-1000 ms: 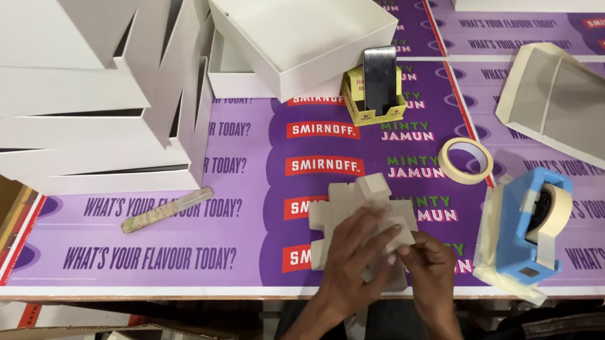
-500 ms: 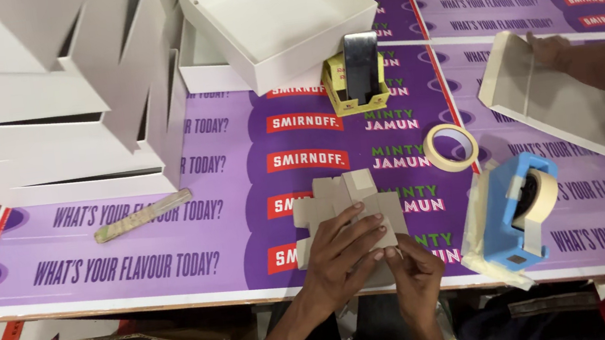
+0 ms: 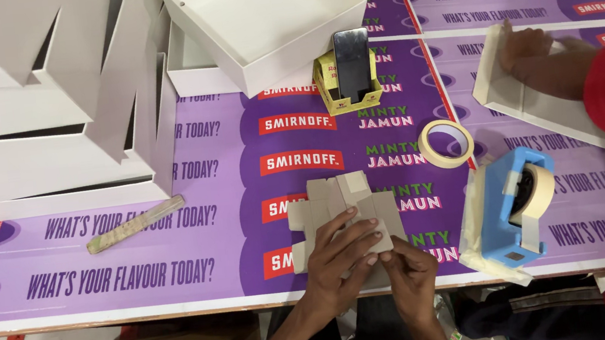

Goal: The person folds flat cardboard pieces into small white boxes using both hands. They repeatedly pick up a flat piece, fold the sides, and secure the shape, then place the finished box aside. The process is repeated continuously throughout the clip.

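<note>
A flat grey cardboard cut-out (image 3: pixel 337 202) with notched flaps lies on the purple printed table cover (image 3: pixel 207 205) near the front edge. My left hand (image 3: pixel 340 257) presses down on its lower part with fingers spread. My right hand (image 3: pixel 406 265) pinches the cut-out's lower right flap, thumb and fingers closed on it. A blue tape dispenser (image 3: pixel 511 206) with a roll of beige tape stands just right of my hands. A loose roll of masking tape (image 3: pixel 446 142) lies beyond it.
Stacks of white boxes (image 3: pixel 40 102) fill the left side; an open white box (image 3: pixel 265 21) sits at the back. A phone stands in a yellow holder (image 3: pixel 352 71). A wooden ruler (image 3: pixel 136 223) lies left. Another person's hand (image 3: pixel 535 57) in a red sleeve presses a white box at the right.
The view has shifted so the table sits higher in frame. The other person's hand has come in onto the white box at right. My hands stay on the cardboard cut-out.
</note>
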